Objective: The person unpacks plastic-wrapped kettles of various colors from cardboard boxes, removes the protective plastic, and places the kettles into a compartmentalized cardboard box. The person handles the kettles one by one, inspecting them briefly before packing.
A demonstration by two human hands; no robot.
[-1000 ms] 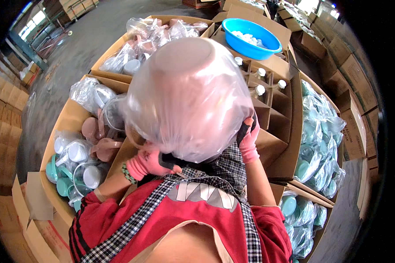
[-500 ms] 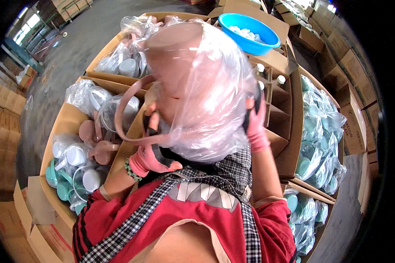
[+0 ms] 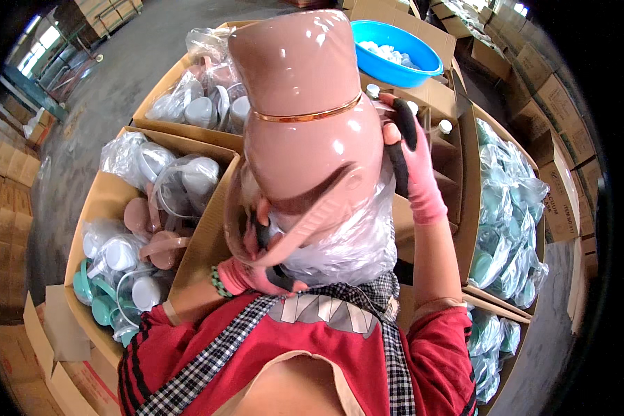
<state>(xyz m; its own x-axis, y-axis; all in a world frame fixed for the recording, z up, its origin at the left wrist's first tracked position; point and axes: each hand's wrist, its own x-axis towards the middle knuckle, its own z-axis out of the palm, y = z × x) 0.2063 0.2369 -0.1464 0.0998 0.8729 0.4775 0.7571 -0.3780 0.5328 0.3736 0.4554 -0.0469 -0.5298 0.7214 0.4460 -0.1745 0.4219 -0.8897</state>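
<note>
pink jug [image 3: 305, 149] is in front of the red shirt [image 3: 236, 378], its lower part in a crumpled clear bag [image 3: 350, 253]. the left hand [image 3: 249, 274] grips it low, near the handle [image 3: 315, 215]; the right hand [image 3: 414, 159] is at its right side, whether gripping i cannot tell.

Head-worn fisheye — downward, close above pink jug [image 3: 312, 149]

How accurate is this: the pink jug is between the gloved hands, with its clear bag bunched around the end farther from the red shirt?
Not quite: the head view shows the clear bag bunched around the end nearer the red shirt. The pink jug is between the gloved left hand and right hand.
</note>
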